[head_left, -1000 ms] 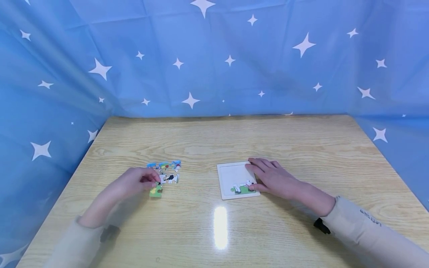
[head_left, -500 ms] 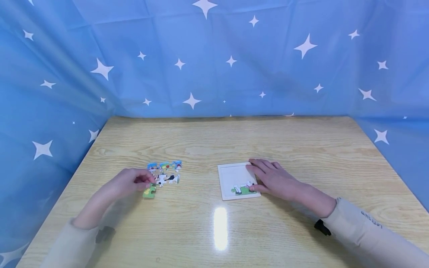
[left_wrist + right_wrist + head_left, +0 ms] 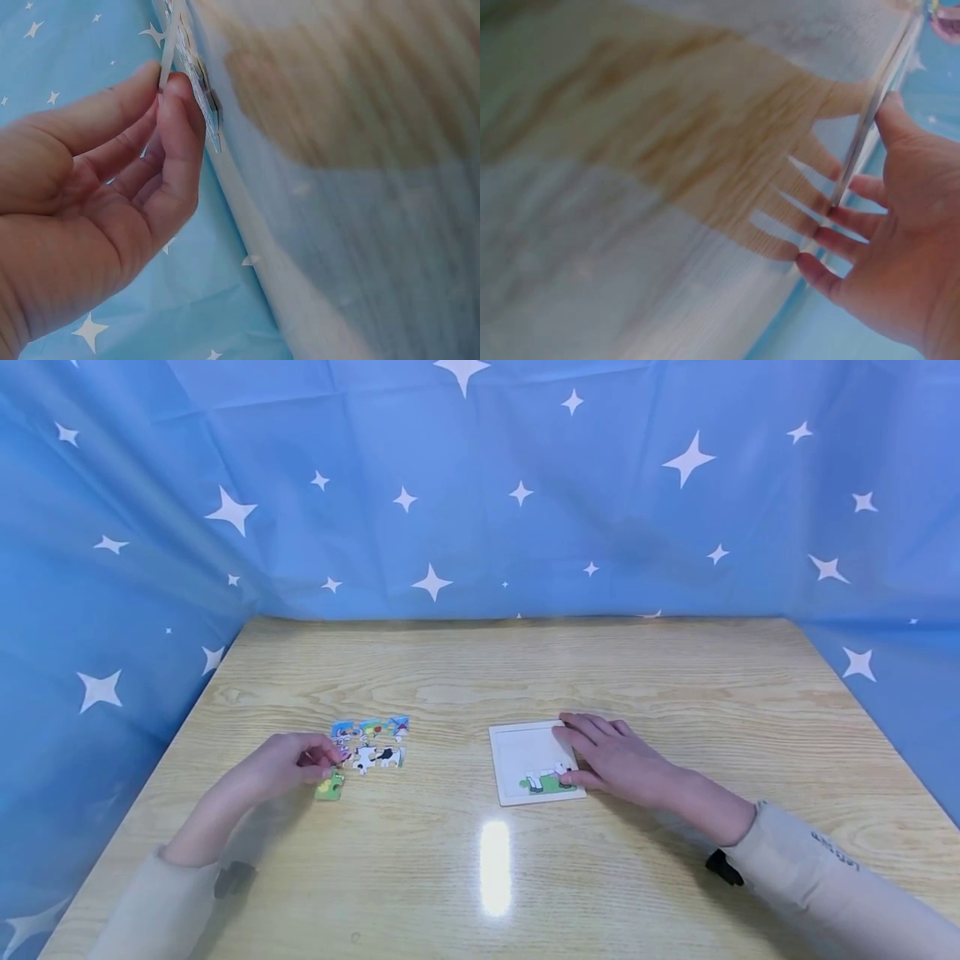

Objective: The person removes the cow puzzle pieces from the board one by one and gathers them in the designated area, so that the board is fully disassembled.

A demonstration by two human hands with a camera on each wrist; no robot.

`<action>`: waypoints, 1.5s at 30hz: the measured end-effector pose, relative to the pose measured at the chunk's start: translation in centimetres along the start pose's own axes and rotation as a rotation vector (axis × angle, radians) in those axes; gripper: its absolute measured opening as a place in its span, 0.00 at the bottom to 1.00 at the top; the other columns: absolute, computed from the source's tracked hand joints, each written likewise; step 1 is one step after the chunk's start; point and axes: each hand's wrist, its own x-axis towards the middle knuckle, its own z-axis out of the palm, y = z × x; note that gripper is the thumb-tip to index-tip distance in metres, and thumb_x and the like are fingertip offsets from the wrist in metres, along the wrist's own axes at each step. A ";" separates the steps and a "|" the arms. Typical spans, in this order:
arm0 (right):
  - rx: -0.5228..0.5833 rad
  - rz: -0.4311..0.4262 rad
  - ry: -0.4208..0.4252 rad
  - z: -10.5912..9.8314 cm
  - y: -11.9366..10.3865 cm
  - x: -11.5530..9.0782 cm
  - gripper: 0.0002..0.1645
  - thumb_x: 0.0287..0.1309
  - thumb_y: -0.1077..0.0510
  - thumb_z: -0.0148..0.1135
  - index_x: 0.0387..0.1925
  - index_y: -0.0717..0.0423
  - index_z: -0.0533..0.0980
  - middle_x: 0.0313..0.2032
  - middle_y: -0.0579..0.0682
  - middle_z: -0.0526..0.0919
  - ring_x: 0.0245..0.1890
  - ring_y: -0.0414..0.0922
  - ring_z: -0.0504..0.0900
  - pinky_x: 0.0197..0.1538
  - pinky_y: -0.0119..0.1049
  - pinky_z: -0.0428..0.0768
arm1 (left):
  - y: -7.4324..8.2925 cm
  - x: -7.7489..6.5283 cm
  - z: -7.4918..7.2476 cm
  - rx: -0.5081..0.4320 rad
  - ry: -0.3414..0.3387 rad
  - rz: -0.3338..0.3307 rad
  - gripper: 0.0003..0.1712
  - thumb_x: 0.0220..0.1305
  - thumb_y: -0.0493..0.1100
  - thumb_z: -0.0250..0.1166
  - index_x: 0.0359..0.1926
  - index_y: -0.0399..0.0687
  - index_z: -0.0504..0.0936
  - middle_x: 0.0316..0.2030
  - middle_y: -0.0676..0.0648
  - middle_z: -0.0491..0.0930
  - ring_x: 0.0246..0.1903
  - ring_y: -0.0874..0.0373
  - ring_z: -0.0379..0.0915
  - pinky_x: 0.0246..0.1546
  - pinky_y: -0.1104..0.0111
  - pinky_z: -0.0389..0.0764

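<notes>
My left hand [image 3: 273, 768] pinches a green puzzle piece [image 3: 328, 788] between thumb and fingers, just in front of a cluster of loose pieces. In the left wrist view the held puzzle piece [image 3: 169, 56] appears edge-on as a thin pale strip. Farther right lies a square puzzle tray [image 3: 513, 752], its lower part holding joined pieces [image 3: 546, 783] with white legs on green grass. My right hand [image 3: 626, 764] rests on the tray's right side with fingers spread; the right wrist view has its thumb and fingers along the tray's edge [image 3: 862, 142].
Several loose puzzle pieces [image 3: 365, 758] lie in rows by the left hand, some with black-and-white cow patches, others blue at the top. They rest on a wood-grain table [image 3: 435, 852]. A blue star-patterned cloth [image 3: 480, 485] hangs behind the table and along its sides.
My left hand has drawn the green piece a little to the left, away from the cow pieces. The right hand keeps its place on the tray.
</notes>
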 end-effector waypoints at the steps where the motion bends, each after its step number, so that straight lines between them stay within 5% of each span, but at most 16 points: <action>1: -0.004 -0.001 0.003 -0.1 0.0 0.0 0.42 0.79 0.43 0.66 0.79 0.64 0.68 0.78 0.67 0.68 0.77 0.66 0.69 0.68 0.69 0.73 | 0.0 0.1 0.0 0.008 0.005 -0.005 0.06 0.72 0.29 0.71 0.48 0.36 0.86 0.37 0.49 0.81 0.39 0.53 0.74 0.40 0.67 0.78; 31: 0.002 -0.002 0.001 -0.5 -0.1 0.2 0.42 0.79 0.43 0.66 0.79 0.64 0.68 0.78 0.67 0.68 0.77 0.66 0.68 0.68 0.68 0.73 | -0.2 0.1 -0.1 0.058 0.049 -0.050 0.09 0.70 0.29 0.72 0.47 0.36 0.83 0.36 0.46 0.81 0.38 0.51 0.75 0.41 0.59 0.77; 45: 0.004 -0.011 0.004 -0.6 -0.1 0.0 0.42 0.78 0.43 0.67 0.79 0.63 0.68 0.78 0.67 0.68 0.77 0.66 0.68 0.67 0.70 0.73 | 1.0 0.1 0.3 0.050 0.047 0.009 0.07 0.72 0.30 0.71 0.47 0.35 0.83 0.36 0.47 0.82 0.38 0.53 0.79 0.40 0.62 0.80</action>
